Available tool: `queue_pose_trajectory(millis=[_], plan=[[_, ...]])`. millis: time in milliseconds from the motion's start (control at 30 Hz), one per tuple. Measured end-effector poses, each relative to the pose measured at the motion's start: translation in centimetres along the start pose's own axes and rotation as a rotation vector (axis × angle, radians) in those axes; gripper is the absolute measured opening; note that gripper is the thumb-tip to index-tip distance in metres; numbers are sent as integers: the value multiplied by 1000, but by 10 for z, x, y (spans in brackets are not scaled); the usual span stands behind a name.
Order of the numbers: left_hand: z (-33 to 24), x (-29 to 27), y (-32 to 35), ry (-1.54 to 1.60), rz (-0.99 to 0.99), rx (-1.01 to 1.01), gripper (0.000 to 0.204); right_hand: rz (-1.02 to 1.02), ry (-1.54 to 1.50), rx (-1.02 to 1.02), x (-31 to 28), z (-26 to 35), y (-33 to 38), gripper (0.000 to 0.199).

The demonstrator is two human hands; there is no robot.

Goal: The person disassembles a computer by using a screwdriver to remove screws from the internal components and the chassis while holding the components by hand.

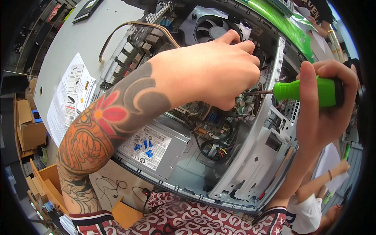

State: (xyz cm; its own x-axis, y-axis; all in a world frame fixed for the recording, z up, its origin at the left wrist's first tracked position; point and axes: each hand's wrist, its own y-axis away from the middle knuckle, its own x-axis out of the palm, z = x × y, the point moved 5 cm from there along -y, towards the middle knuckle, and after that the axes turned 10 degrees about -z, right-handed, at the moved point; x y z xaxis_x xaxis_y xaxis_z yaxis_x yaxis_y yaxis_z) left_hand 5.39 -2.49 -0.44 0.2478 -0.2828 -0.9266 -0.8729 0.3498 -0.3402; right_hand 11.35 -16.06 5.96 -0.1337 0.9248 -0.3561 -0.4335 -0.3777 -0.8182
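Right hand (327, 102) clenched around green screwdriver (309, 91), shaft pointing left into open PC case (250, 164). Left hand (219, 72) reaches inside case near fan (209, 29), fingers curled; grasp on anything cannot be told. Power supply (154, 147) sits below left forearm.

Green-handled screwdriver (309, 92) at right of frame, lying near level, dark shaft pointing left into the case, open grey desktop computer case (254, 164) filling the centre, side panel off, circuit board, cables and fan exposed, silver power supply at lower left inside
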Motion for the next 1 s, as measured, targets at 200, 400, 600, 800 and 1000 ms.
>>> queue_pose_trajectory(millis=[200,400,600,800,1000], plan=[[0,-1,6,-4,28,-29,15,0,-81,52,6,-3,0,20],[3,8,0,30,-60,1,13,6,4,141,0,-12,-1,17],[0,6,3,53,13,-18,15,-38,27,75,-4,-16,1,17],[-2,7,1,32,33,-6,16,-148,209,-167,-18,-9,-6,14],[1,-2,1,50,26,-19,5,-120,195,-229,-15,-9,-7,14]])
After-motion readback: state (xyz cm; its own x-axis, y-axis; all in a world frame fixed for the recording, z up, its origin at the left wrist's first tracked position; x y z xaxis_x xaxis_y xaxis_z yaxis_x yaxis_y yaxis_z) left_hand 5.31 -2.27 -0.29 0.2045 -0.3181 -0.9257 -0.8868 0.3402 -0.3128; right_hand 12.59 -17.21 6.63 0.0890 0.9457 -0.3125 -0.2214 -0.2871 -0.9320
